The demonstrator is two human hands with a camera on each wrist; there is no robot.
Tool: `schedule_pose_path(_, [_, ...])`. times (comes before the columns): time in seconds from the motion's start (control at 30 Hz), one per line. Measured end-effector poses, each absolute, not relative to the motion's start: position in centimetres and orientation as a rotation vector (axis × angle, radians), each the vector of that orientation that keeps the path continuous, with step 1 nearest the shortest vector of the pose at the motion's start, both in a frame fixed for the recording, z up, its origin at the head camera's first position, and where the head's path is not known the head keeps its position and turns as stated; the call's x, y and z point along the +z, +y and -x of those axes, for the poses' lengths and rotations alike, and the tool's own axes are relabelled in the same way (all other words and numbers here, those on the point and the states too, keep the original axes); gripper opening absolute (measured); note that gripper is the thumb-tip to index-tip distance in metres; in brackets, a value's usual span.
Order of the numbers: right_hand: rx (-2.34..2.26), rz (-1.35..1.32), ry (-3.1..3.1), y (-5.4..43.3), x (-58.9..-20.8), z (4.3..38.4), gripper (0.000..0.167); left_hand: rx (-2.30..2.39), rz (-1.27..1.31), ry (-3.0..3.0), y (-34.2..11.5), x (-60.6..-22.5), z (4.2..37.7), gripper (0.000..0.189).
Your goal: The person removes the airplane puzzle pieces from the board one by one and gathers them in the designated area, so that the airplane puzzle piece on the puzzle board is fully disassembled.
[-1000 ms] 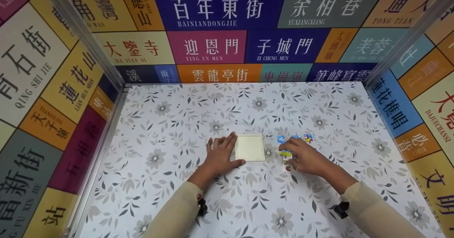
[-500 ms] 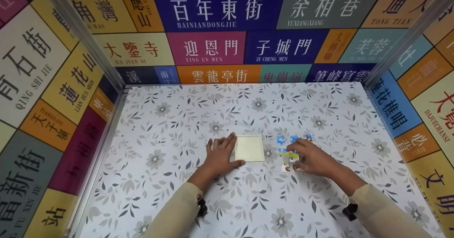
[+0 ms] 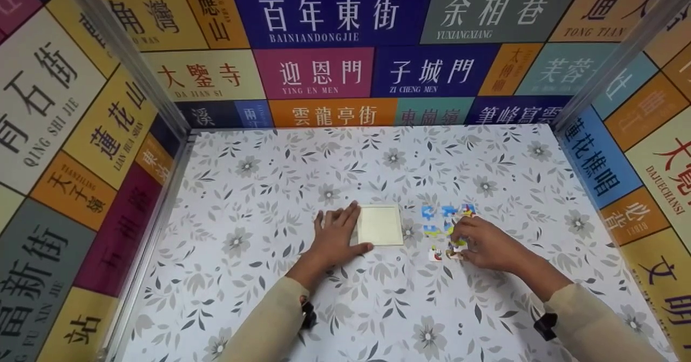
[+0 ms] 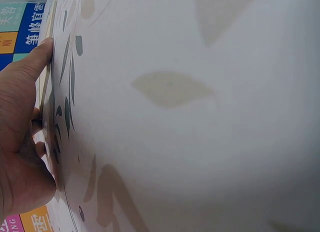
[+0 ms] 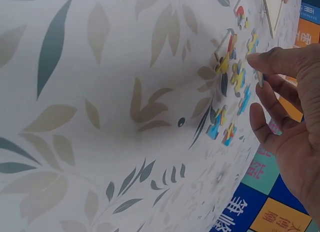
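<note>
In the head view a small square cream tray (image 3: 380, 225) lies flat with its bare inside showing. My left hand (image 3: 336, 238) rests at its left side, fingers spread, index fingertip by the upper left corner and thumb by the lower edge. To the right of the tray, my right hand (image 3: 491, 246) is low over a group of colourful jigsaw pieces. Seen from the right wrist, its thumb and fingers pinch a thin jigsaw piece (image 5: 260, 79), mostly edge-on. Loose pieces near it include a blue one (image 3: 427, 213) and a white-and-red one (image 3: 435, 254). Fingers hide part of the group.
A white floral cloth (image 3: 302, 162) covers the work surface. Upright panels with printed signs (image 3: 324, 19) enclose the back, left and right sides. The remaining pieces, such as a blue-and-red one (image 3: 468, 209), lie close together beside the right hand.
My right hand has shifted to the right across the jigsaw pieces, uncovering those on the left of the group. The left hand and tray look unmoved.
</note>
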State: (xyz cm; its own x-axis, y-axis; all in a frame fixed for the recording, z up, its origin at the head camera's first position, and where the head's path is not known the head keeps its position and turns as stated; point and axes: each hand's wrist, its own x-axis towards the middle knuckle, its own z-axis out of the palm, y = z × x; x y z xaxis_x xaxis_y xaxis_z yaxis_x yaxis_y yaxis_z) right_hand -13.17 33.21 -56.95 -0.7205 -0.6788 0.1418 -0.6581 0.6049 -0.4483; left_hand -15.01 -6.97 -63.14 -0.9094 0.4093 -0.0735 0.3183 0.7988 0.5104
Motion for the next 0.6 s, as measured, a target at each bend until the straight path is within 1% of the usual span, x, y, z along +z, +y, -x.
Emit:
schedule_pose_path(0.13, [-0.763,1.198,2.762,33.9,-57.1,12.9,0.026,0.769,-0.578,2.803,-7.0,-63.2,15.0,0.101])
schedule_pose_path(0.3, [-0.711,1.181,2.783,34.7,-57.1,12.5,0.021,0.759,-0.574,2.807,-6.9,-63.3,15.0,0.101])
schedule_pose_path(0.6, [-0.614,1.182,2.813,35.9,-57.5,12.4,0.019,0.75,-0.57,2.795,-7.0,-63.6,15.1,0.101])
